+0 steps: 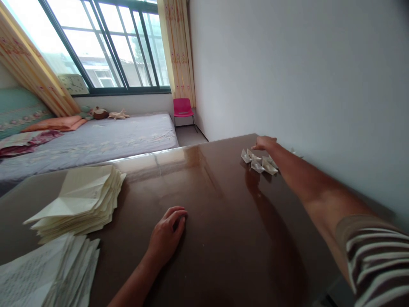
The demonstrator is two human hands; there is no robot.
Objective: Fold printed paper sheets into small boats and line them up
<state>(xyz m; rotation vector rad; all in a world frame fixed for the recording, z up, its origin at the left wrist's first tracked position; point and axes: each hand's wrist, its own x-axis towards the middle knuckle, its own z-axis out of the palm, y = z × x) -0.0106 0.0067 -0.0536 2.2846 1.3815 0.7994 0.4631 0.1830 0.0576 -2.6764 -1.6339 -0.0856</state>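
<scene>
My right hand (265, 143) reaches to the far right of the brown table, its fingers closed at a small folded paper boat (253, 155) at the back of a group. The fingertips are small and partly hidden, but they meet the boat's top. Several other boats stand close together, among them a pale boat (257, 166) and a cream boat (270, 166). My forearm covers part of the group. My left hand (168, 230) rests on the tabletop with fingers curled in and thumb near the index finger; nothing shows in it.
A stack of folded cream paper (86, 192) lies on the table's left, with a stack of written sheets (41, 273) nearer me. The glossy table (204, 256) meets a white wall (303, 76) at right. Beyond are a bed (137, 132) and a pink chair (183, 107).
</scene>
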